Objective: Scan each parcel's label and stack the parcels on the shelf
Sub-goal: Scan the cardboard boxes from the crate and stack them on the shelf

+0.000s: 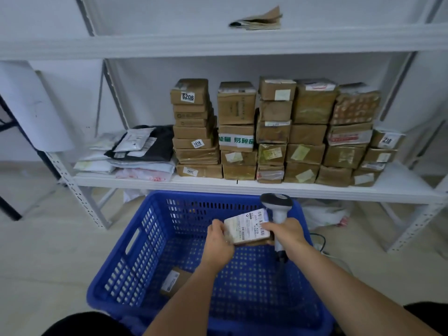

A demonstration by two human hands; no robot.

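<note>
- Head view: my left hand (218,241) grips the left end of a small parcel (244,229), fingers curled round its edge, holding it above the far half of the blue basket (145,241).
- My right hand (286,232) is wrapped round the handle of the scanner (276,202); its fingertips also touch the right end of the parcel, so both hands steady it.
- The parcel's label (254,223) faces up, barcode toward the scanner head, which sits just beyond the parcel's far right corner.
- Step in hand, as I judge it: scanning this parcel's label. Whether the read has registered cannot be told.
- One more parcel (173,281) lies on the basket floor near the left wall, label up, untouched.
- The shelf (242,186) carries cardboard boxes (274,132) stacked in columns from its middle to its right; the rightmost column (380,154), near the right edge, is the lowest. Soft mailer bags (135,151) lie piled at the left end.
- Next move, in my judgement: free the parcel from the right hand, carry it with the left up to the shelf and set it flat on a low column, most likely the rightmost one.
- Caution: the taller columns look uneven; a parcel placed there could tip.
</note>
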